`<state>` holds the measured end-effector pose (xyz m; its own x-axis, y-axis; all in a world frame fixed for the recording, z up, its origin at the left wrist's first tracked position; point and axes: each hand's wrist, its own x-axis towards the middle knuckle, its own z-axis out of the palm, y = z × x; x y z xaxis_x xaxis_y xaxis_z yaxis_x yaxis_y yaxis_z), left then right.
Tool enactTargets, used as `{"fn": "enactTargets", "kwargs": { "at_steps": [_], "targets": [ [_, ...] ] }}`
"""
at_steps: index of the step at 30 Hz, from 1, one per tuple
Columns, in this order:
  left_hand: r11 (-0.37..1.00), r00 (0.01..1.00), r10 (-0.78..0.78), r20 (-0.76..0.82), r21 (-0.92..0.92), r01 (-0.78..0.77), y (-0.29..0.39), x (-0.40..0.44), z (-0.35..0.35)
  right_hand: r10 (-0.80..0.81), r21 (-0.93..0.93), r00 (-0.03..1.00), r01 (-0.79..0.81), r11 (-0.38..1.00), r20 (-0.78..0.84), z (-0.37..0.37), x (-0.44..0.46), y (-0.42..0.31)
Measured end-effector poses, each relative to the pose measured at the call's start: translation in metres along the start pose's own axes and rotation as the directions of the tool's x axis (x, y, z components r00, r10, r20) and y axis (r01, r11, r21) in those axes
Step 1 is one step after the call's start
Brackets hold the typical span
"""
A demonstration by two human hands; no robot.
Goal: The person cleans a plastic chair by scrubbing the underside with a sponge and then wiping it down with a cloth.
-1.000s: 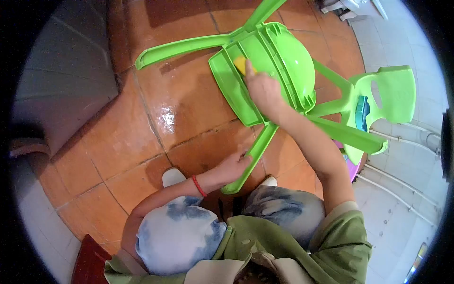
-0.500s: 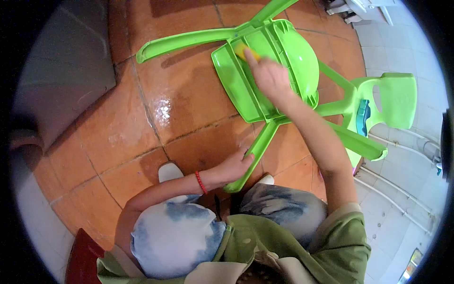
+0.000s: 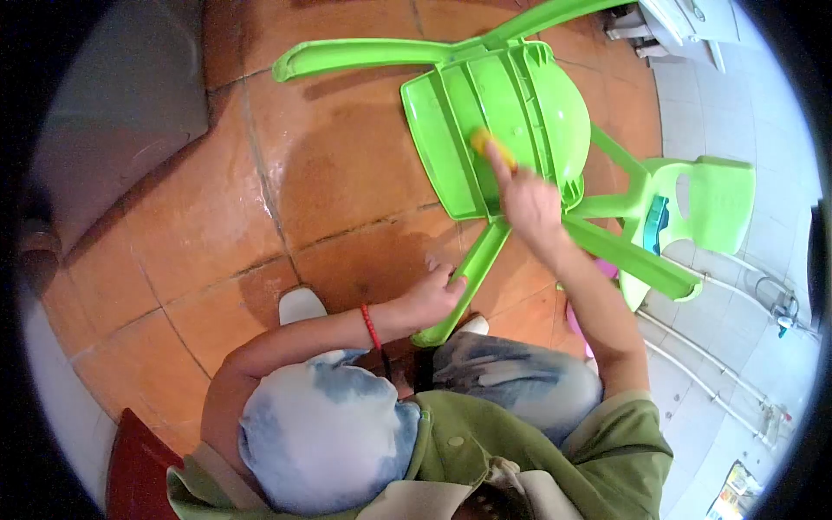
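Note:
A green plastic chair (image 3: 498, 113) lies tipped over, its ribbed underside facing me and its legs spread outward. My left hand (image 3: 436, 299), below a red bead bracelet, is wrapped round the chair leg nearest me. Over the underside, my right hand (image 3: 529, 201) holds a small yellow sponge-like piece (image 3: 492, 149) against the green panel between two ribs. The index finger is stretched along the yellow piece, and its exact shape is blurred.
A second green chair (image 3: 724, 204) stands at the right with a teal object (image 3: 656, 225) on it. Pipes (image 3: 711, 394) run along the tiled wall. A dark bulky object (image 3: 130, 113) fills the left, and a red object (image 3: 139, 468) is at lower left.
My right hand has moved down the underside towards me with the yellow piece. The view has shifted slightly, and my left hand keeps its hold on the leg.

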<state>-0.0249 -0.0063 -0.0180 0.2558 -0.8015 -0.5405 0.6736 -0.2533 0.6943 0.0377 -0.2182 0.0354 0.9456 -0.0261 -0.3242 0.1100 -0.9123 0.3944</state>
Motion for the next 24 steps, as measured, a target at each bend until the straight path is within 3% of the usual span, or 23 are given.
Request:
{"fn": "enactTargets", "kwargs": {
  "at_steps": [3,6,9,11,14,15,19,21,24],
  "targets": [
    [1.000,0.999,-0.008,-0.035,0.015,0.008,0.005,0.002,0.003,-0.004,0.080,0.995,0.012,0.997,-0.104,-0.022,0.090,0.010],
    [0.998,0.998,-0.057,-0.004,-0.018,0.057,0.010,-0.002,-0.009,0.027,0.055,0.999,-0.024,0.998,-0.047,-0.021,0.097,0.005],
    [0.993,0.994,-0.113,0.001,-0.014,0.113,0.026,-0.006,-0.006,-0.063,0.163,0.995,0.076,0.984,-0.082,0.006,0.038,0.019],
    [0.997,0.997,-0.073,0.021,-0.010,0.073,0.018,-0.003,-0.009,0.024,0.261,0.984,-0.070,0.963,0.177,0.001,-0.006,0.006],
    [0.998,0.997,-0.070,0.032,0.004,0.069,0.010,-0.001,-0.006,0.110,0.443,0.958,-0.223,0.869,0.266,0.007,-0.035,0.002],
    [0.998,0.998,-0.051,0.020,0.021,0.051,0.009,-0.002,-0.004,0.107,0.655,0.988,-0.151,0.740,0.107,0.009,-0.032,0.005],
    [0.993,1.000,0.016,-0.021,0.120,-0.014,0.018,-0.007,-0.004,0.282,0.868,0.957,-0.076,0.490,-0.075,0.008,0.052,-0.002],
    [0.988,0.999,0.037,-0.022,0.148,-0.033,0.023,-0.012,-0.002,0.187,0.888,0.888,-0.445,0.117,0.420,-0.044,0.080,-0.007],
    [0.988,0.999,0.046,-0.005,0.149,-0.045,0.026,-0.012,0.001,0.180,0.906,0.960,-0.263,0.333,0.213,-0.006,0.083,-0.004]
  ]
}}
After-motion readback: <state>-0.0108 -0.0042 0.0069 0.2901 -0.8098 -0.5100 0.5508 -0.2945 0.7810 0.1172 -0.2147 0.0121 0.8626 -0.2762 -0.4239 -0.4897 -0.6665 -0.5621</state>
